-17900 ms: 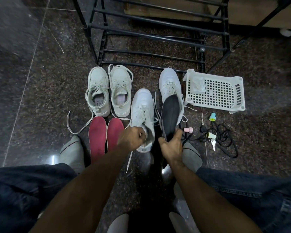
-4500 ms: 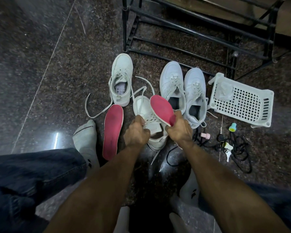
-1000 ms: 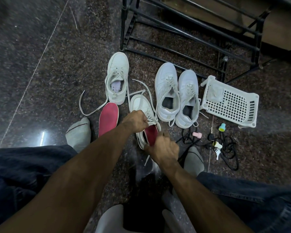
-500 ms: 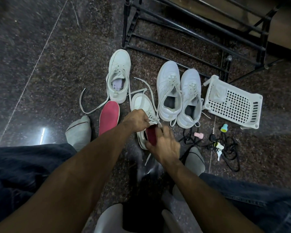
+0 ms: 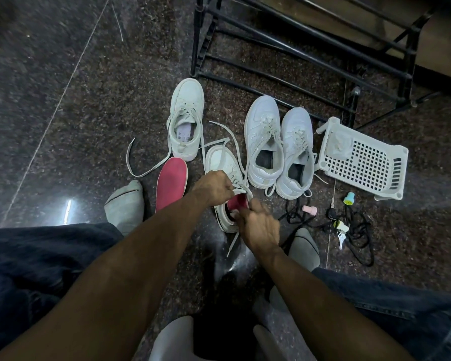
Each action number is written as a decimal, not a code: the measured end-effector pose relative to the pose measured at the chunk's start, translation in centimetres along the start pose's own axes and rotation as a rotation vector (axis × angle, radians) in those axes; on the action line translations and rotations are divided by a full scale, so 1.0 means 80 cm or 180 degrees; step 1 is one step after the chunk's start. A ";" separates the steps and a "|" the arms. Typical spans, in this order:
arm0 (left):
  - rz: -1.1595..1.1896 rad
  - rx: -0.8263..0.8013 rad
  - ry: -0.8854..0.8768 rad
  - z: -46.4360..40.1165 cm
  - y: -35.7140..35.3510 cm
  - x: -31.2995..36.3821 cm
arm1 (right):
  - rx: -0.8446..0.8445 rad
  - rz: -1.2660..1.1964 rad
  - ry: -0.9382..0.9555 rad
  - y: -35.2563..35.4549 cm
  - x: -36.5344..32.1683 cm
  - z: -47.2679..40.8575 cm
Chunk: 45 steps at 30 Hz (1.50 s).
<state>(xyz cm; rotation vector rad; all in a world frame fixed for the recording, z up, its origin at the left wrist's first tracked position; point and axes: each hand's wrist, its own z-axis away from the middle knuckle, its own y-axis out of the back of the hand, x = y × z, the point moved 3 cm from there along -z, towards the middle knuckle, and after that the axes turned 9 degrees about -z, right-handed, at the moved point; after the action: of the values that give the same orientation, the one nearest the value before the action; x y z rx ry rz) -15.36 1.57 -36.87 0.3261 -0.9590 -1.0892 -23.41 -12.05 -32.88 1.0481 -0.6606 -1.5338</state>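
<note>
A white sneaker (image 5: 222,162) lies on the dark floor in front of me. My left hand (image 5: 212,188) grips its tongue and laces at the opening. A red insole (image 5: 237,201) sits mostly inside this shoe. My right hand (image 5: 258,225) presses on the insole's heel end, fingers bent into the opening. A second red insole (image 5: 171,183) lies flat on the floor to the left. Behind it stands the matching white sneaker (image 5: 186,118) with loose laces and no red insole.
A pair of white sneakers (image 5: 279,142) with dark insoles stands to the right. Beyond them lie a white plastic basket (image 5: 362,162) on its side, black cords and small caps (image 5: 349,225). A black metal rack (image 5: 297,48) stands behind. My socked feet (image 5: 125,204) rest nearby.
The red insole has gone deeper into the near sneaker; less of it shows. My right hand has shifted slightly toward the shoe's heel. My left hand keeps hold of the tongue.
</note>
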 end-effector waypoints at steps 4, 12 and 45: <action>-0.0050 -0.0007 -0.0022 -0.003 -0.001 0.000 | 0.0006 0.0085 0.0216 -0.005 -0.004 -0.009; -0.0114 -0.0049 0.0002 -0.006 -0.003 -0.004 | -0.0605 0.0508 0.0292 -0.006 -0.010 -0.034; -0.0006 0.0165 -0.0006 0.016 -0.009 -0.002 | -0.0751 0.0400 0.0551 -0.028 0.003 -0.004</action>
<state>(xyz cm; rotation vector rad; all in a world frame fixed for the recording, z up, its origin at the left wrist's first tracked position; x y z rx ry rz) -16.77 1.63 -36.66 0.3684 -0.9901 -1.0678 -24.21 -11.68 -34.98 0.9296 -0.4065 -1.3575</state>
